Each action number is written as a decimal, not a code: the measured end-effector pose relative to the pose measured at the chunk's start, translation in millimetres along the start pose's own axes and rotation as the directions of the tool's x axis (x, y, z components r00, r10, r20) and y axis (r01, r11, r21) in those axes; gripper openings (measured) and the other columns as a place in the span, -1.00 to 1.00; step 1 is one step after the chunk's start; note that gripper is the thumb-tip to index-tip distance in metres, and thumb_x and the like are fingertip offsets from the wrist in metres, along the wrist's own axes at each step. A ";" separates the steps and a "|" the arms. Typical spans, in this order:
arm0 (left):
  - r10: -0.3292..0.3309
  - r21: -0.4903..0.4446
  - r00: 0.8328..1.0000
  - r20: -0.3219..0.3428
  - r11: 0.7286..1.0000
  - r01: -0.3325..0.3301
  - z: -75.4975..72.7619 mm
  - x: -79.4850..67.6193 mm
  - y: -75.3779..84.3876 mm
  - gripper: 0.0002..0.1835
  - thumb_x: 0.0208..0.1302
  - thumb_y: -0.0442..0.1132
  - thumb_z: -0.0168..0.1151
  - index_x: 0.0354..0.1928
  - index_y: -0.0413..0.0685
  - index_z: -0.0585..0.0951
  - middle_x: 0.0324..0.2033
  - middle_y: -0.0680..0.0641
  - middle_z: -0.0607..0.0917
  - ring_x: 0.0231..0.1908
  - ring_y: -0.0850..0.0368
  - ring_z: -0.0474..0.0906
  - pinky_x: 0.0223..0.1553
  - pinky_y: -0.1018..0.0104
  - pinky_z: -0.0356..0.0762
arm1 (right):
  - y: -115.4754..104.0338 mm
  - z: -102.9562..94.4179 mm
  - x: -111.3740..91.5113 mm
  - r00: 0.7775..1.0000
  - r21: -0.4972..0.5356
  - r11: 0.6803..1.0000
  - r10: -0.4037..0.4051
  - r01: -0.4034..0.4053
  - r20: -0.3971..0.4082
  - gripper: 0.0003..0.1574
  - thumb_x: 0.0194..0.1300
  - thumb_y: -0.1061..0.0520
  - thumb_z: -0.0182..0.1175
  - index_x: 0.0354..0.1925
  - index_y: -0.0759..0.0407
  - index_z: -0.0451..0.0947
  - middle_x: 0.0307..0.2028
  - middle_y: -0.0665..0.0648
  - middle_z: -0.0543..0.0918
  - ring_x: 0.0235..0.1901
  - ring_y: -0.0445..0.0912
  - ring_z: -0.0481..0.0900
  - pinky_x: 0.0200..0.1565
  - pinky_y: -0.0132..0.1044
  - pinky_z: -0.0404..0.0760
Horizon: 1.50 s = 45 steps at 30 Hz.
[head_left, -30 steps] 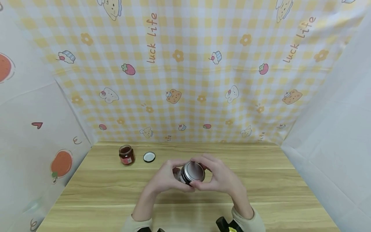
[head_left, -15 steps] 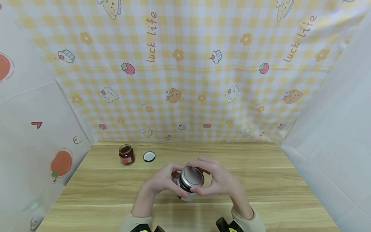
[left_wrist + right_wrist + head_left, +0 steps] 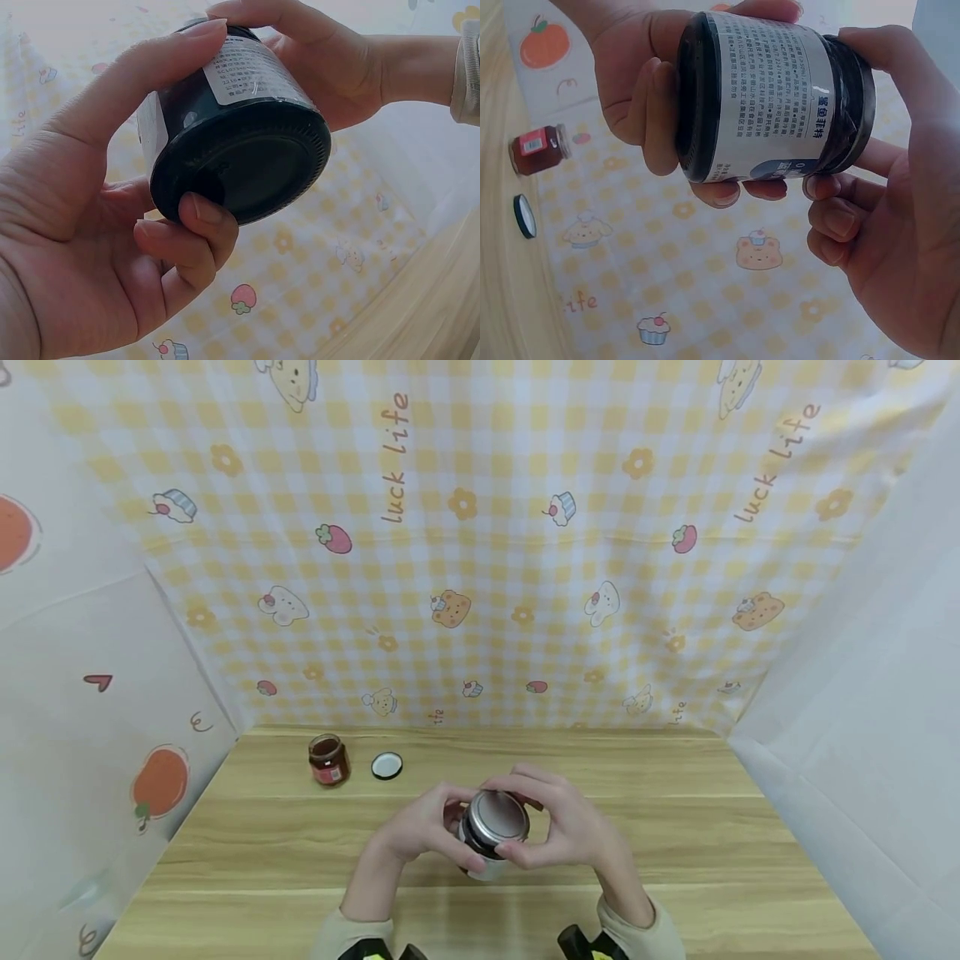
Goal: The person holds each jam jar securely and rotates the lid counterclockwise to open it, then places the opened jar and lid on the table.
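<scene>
Above the wooden table, both hands hold a dark glass jar (image 3: pixel 769 97) with a white printed label. My left hand (image 3: pixel 425 832) grips the jar's body, its thumb along the side; in the left wrist view two fingertips curl against the jar's dark base (image 3: pixel 255 169). My right hand (image 3: pixel 558 818) pinches the silver lid (image 3: pixel 498 817) by its rim, thumb on the near side and fingers on the far side. In the head view the lid faces up toward the camera and the jar is tilted. The lid sits on the jar.
At the back left of the wooden table (image 3: pixel 637 793) stands a lidless jar (image 3: pixel 328 762) with dark red contents. Beside it a lid (image 3: pixel 387 766) lies with its white inside up. A yellow checked cloth (image 3: pixel 495 560) hangs behind the table.
Between the first and second frames the jar tilted so more of its body shows on the near side, and the right hand shifted slightly left on the lid. Little differs since then.
</scene>
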<state>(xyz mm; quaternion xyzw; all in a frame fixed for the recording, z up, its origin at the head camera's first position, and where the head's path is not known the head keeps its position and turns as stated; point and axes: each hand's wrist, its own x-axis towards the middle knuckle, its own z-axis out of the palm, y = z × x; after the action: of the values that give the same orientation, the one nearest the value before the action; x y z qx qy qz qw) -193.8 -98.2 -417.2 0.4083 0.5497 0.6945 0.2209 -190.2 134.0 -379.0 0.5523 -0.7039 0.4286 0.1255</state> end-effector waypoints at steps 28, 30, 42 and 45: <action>-0.028 0.136 0.895 -0.446 0.986 0.099 0.3 2.5 -0.9 -0.39 0.04 -0.36 0.57 0.20 -0.18 0.62 -0.04 -0.20 0.73 -0.16 -0.04 0.72 -0.19 0.22 0.67 | 17.7 -11.3 -10.6 0.979 -0.107 0.989 0.081 -0.102 -0.185 -0.30 0.38 -0.24 0.24 0.20 0.23 0.47 -0.36 -0.01 0.51 -0.47 -0.15 0.37 -0.45 -0.41 0.37; -0.005 0.170 0.887 -0.462 0.981 0.094 -0.2 3.0 -1.2 -0.41 0.05 -0.35 0.57 0.18 -0.15 0.63 -0.04 -0.20 0.73 -0.16 -0.03 0.70 -0.17 0.23 0.65 | 19.2 -11.5 -11.2 0.977 -0.093 0.989 0.100 -0.119 -0.187 -0.31 0.37 -0.22 0.26 0.21 0.22 0.47 -0.37 -0.01 0.51 -0.47 -0.16 0.37 -0.44 -0.41 0.36; 0.013 0.269 0.770 -0.638 0.940 0.208 -2.6 3.3 -5.1 -0.41 -0.06 -0.28 0.65 0.11 0.03 0.71 -0.10 -0.05 0.76 -0.17 0.07 0.61 -0.15 0.29 0.56 | 31.9 -9.3 -14.7 0.961 -0.041 0.978 0.191 -0.203 -0.198 -0.26 0.07 0.28 0.46 0.21 0.26 0.42 -0.42 0.13 0.59 -0.51 -0.04 0.49 -0.44 -0.30 0.51; 0.023 0.288 0.765 -0.644 0.933 0.215 -3.8 1.8 -7.1 -0.40 -0.07 -0.26 0.66 0.11 0.06 0.70 -0.12 -0.04 0.77 -0.23 0.09 0.63 -0.21 0.31 0.59 | 31.7 -7.8 -13.4 0.956 -0.032 0.974 0.212 -0.223 -0.204 -0.24 0.01 0.38 0.46 0.18 0.35 0.40 -0.41 0.18 0.61 -0.52 0.05 0.53 -0.45 -0.21 0.56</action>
<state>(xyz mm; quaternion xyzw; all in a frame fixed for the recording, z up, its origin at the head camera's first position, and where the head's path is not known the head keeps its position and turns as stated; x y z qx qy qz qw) -198.9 -96.8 -423.5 0.1515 0.7251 0.6716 -0.0180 -215.7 149.4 -397.8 0.4220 -0.7559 0.4734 0.1625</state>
